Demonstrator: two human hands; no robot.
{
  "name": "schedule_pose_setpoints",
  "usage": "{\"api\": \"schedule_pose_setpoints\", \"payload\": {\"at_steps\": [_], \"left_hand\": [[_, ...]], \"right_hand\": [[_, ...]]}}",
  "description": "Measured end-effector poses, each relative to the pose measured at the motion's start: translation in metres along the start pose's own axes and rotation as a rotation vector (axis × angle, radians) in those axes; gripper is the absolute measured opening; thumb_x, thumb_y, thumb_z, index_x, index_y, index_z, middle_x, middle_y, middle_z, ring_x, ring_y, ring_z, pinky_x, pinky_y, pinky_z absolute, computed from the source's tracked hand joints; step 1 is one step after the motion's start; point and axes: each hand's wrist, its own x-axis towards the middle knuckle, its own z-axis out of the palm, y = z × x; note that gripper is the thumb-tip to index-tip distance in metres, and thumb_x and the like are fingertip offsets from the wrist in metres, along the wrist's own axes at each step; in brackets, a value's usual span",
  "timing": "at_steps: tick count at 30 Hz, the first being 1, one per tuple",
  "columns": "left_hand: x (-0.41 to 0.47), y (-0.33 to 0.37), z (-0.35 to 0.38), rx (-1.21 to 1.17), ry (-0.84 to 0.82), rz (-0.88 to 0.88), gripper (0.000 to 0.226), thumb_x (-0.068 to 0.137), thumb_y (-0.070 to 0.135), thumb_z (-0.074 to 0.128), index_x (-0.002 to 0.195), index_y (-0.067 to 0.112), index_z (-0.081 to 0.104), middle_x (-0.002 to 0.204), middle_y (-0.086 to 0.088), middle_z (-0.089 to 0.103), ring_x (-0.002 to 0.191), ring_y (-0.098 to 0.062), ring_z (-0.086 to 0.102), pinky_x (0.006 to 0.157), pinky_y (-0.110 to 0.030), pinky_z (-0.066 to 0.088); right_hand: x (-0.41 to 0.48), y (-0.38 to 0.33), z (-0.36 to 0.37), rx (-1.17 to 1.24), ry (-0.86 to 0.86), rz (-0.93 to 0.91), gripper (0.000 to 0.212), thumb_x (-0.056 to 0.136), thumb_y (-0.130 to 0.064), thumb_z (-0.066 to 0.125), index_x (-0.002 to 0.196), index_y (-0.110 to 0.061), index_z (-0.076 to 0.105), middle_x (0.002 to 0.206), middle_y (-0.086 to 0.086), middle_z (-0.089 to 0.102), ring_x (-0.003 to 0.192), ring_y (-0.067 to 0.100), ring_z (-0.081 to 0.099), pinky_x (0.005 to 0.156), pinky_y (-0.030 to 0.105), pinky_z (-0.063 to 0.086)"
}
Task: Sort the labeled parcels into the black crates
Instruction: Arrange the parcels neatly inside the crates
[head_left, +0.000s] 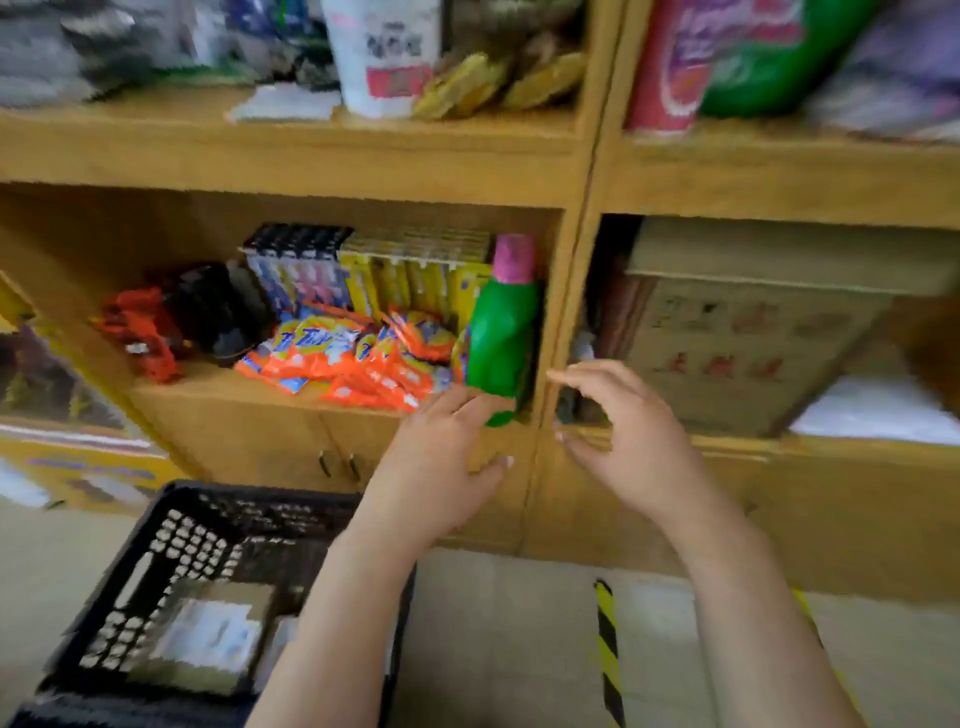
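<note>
While both hands are up at the wooden shelf (311, 150), neither holds anything. Left hand (441, 467): fingers straight, tips over the base of the green bottle (501, 338); contact can't be confirmed. Right hand (623, 447): fingers loosely curved, thumb apart, empty, at the shelf divider.

Labeled parcel (208, 639) lies flat, label up, inside the black crate (130, 561) at 7 o'clock from the left hand, well apart. Long axis unreadable in the blur. Left hand is the nearer one to the crate.

Printed cardboard carton (737, 353) sits at 2 o'clock from the right hand, near. Judgement: if that's the next pick, it's the right hand's reach; no label is legible on it.
</note>
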Motion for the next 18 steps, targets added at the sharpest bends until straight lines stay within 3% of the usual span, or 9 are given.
{"api": "schedule_pose_setpoints", "payload": {"at_steps": [4, 7, 10, 14, 18], "left_hand": [[0.032, 0.108, 0.048, -0.069, -0.088, 0.277, 0.051, 0.082, 0.028, 0.072, 0.131, 0.024, 0.057, 0.126, 0.001, 0.056, 0.12, -0.022, 0.05, 0.104, -0.04, 0.04], [0.033, 0.2, 0.098, -0.129, -0.18, 0.453, 0.05, 0.085, 0.031, 0.07, 0.132, 0.03, 0.054, 0.127, 0.008, 0.053, 0.121, -0.015, 0.047, 0.101, -0.03, 0.037], [0.017, 0.296, 0.151, -0.235, -0.272, 0.601, 0.05, 0.084, 0.032, 0.071, 0.131, 0.033, 0.055, 0.122, 0.018, 0.049, 0.121, -0.012, 0.048, 0.099, -0.021, 0.033], [-0.02, 0.419, 0.208, -0.37, -0.417, 0.801, 0.063, 0.083, 0.034, 0.07, 0.139, 0.04, 0.043, 0.127, 0.019, 0.047, 0.126, -0.011, 0.042, 0.108, -0.04, 0.036], [-0.062, 0.514, 0.249, -0.467, -0.557, 0.982, 0.065, 0.084, 0.031, 0.07, 0.141, 0.038, 0.04, 0.129, 0.019, 0.045, 0.124, -0.004, 0.038, 0.105, -0.029, 0.033]], "right_hand": [[-0.093, 0.053, -0.08, -0.06, 0.191, 0.21, 0.056, 0.084, -0.015, 0.072, 0.134, -0.032, 0.053, 0.131, -0.016, 0.045, 0.118, 0.003, 0.048, 0.1, 0.02, 0.038], [-0.182, 0.092, -0.134, -0.121, 0.304, 0.36, 0.052, 0.082, -0.017, 0.072, 0.129, -0.031, 0.056, 0.126, -0.015, 0.048, 0.109, 0.007, 0.055, 0.093, 0.023, 0.044], [-0.28, 0.125, -0.184, -0.194, 0.415, 0.541, 0.051, 0.082, -0.016, 0.072, 0.129, -0.028, 0.057, 0.126, -0.011, 0.048, 0.11, 0.005, 0.05, 0.089, 0.016, 0.039], [-0.403, 0.142, -0.239, -0.281, 0.557, 0.755, 0.051, 0.083, -0.015, 0.07, 0.131, -0.027, 0.055, 0.126, -0.014, 0.043, 0.112, 0.007, 0.048, 0.094, 0.019, 0.038], [-0.502, 0.135, -0.27, -0.337, 0.662, 0.974, 0.048, 0.085, -0.016, 0.069, 0.13, -0.027, 0.056, 0.131, -0.007, 0.045, 0.119, 0.005, 0.045, 0.099, 0.023, 0.04]]}}
